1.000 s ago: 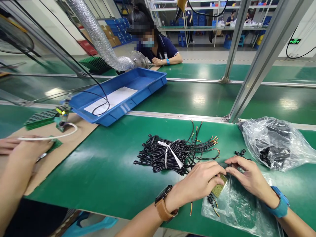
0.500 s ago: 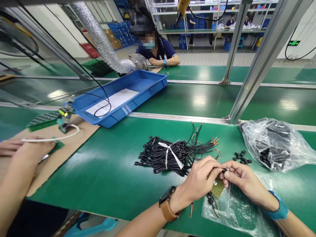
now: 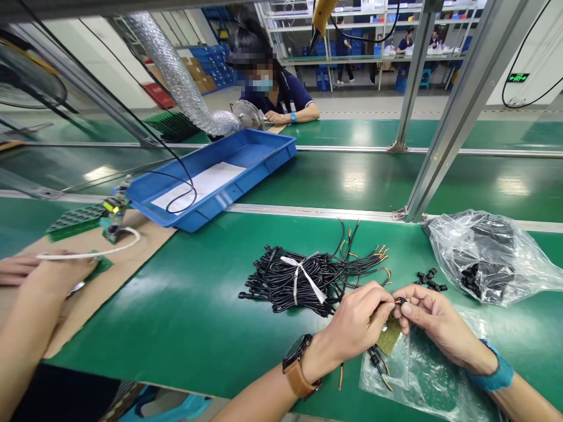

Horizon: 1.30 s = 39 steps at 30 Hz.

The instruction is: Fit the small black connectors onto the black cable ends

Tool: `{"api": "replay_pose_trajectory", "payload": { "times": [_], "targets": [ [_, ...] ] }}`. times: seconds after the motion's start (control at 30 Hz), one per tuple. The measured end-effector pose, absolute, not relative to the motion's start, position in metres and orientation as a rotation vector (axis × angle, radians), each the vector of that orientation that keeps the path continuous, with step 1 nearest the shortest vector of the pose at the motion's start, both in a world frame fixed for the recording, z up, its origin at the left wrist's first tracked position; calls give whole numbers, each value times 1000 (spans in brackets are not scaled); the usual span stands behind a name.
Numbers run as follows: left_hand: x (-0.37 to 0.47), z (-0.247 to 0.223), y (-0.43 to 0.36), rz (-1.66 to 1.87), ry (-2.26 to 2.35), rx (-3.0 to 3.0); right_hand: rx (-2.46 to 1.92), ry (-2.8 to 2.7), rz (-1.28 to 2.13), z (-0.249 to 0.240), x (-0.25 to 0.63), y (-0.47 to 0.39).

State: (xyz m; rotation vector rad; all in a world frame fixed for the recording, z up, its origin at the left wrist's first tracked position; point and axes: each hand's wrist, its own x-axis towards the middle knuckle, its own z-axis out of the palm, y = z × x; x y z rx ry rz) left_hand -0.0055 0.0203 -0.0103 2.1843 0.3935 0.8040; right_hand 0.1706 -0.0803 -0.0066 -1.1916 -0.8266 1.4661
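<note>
Fingertips of both your hands meet over a small black connector piece (image 3: 400,300), pinched between your thumbs and forefingers just above the green bench mat (image 3: 197,310).

Going from the left: a co-worker's forearm and hand (image 3: 53,275) rest on a brown cardboard sheet (image 3: 109,269), touching a white cable (image 3: 88,253) that loops toward a small green circuit module (image 3: 112,214). Behind that sits a blue plastic tray (image 3: 264,155) with a white paper sheet (image 3: 206,179) and a black wire loop inside it.

Near the middle of the mat lies a bundle of black wires tied with a white strip (image 3: 303,275), its bare coloured ends fanning to the right. Your left hand (image 3: 358,325), with a brown-strapped watch (image 3: 299,366) on the wrist, is closed, and it also holds a small tan circuit board (image 3: 389,337) against its fingers; thin wires hang from below it onto a flat clear plastic bag (image 3: 422,375). Your right hand (image 3: 433,322), a blue band (image 3: 497,366) at its wrist, is closed on the same black piece from the other side.

A few loose black connectors (image 3: 428,280) lie just beyond your right hand, and a crumpled clear bag of black parts (image 3: 488,258) sits further right.
</note>
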Motion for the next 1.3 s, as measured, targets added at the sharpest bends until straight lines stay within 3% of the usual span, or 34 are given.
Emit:
{"api": "replay_pose_trajectory", "payload": {
  "times": [0.73,1.3],
  "targets": [
    [-9,-12,24,858,256,2332,-1196,-951,1408,-9,173,-82],
    [-3,-6,17,853,536,2111,-1413,-1188,1155,-12,170,-87]
  ]
}}
